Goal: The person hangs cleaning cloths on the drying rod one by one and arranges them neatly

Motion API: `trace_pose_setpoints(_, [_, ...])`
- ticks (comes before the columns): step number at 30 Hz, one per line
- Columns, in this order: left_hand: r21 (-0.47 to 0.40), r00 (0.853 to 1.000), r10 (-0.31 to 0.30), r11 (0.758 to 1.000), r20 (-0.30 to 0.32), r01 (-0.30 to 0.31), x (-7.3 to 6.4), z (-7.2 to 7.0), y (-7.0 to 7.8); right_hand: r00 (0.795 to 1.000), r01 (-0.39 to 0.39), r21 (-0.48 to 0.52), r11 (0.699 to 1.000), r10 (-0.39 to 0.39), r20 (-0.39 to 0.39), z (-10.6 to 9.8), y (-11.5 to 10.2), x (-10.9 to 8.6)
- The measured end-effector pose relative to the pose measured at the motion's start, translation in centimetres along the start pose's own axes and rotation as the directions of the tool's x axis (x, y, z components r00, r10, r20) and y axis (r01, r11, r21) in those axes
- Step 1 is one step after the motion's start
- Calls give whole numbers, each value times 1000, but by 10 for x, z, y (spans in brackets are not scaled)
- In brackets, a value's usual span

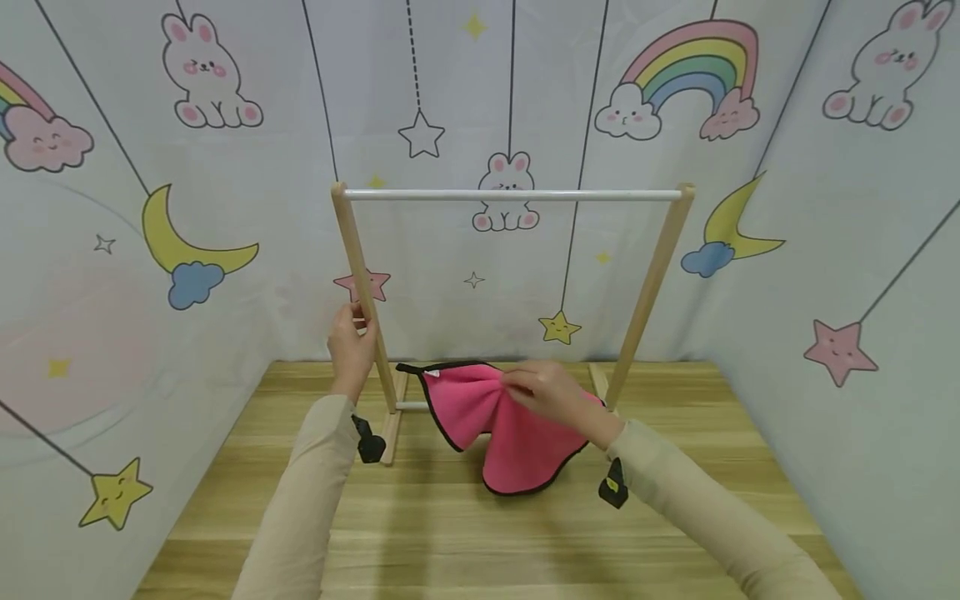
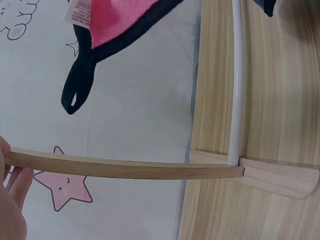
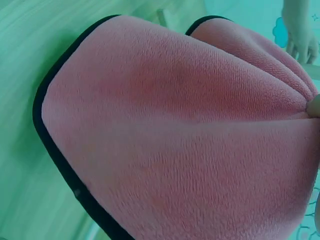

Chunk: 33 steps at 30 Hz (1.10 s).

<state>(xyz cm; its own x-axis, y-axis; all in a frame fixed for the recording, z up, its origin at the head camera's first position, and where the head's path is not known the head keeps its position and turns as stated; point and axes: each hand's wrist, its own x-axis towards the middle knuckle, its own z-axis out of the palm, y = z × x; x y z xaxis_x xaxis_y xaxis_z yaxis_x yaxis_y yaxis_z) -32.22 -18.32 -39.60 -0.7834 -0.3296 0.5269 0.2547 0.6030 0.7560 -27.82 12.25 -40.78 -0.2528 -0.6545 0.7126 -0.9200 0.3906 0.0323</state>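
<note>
A pink towel [image 1: 534, 442] with black edging hangs bunched from my right hand [image 1: 551, 393], which pinches it near its top middle. Its folds fan out from the fingertips in the right wrist view, and the lower edge drops over the tabletop. A black loop [image 2: 78, 85] and a white label [image 2: 79, 12] show at one corner in the left wrist view. My left hand [image 1: 352, 346] holds the left post [image 2: 125, 167] of a wooden rack, with fingers on both sides of it. The rack's white top bar [image 1: 510, 196] has nothing hung over it.
The rack's right post [image 1: 651, 292] rises behind the right hand. A white lower bar [image 2: 236, 90] joins the wooden feet [image 2: 280, 177], partly hidden by the towel. The wood-grain table [image 1: 450, 550] meets a white backdrop [image 1: 285, 167] printed with rabbits, stars and moons.
</note>
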Motion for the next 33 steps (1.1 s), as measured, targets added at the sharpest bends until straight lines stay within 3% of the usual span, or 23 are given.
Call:
trace_pose_setpoints(13, [-9,1000,3,1000,8,-3,0,-2,0,998,33,-18,999,-34,-48,-33,5,36])
trace_pose_setpoints(33, [3,1000,12,1000,-5,-12,3,1,-6,984,74,-146,986,-96,-150,-83,18,93])
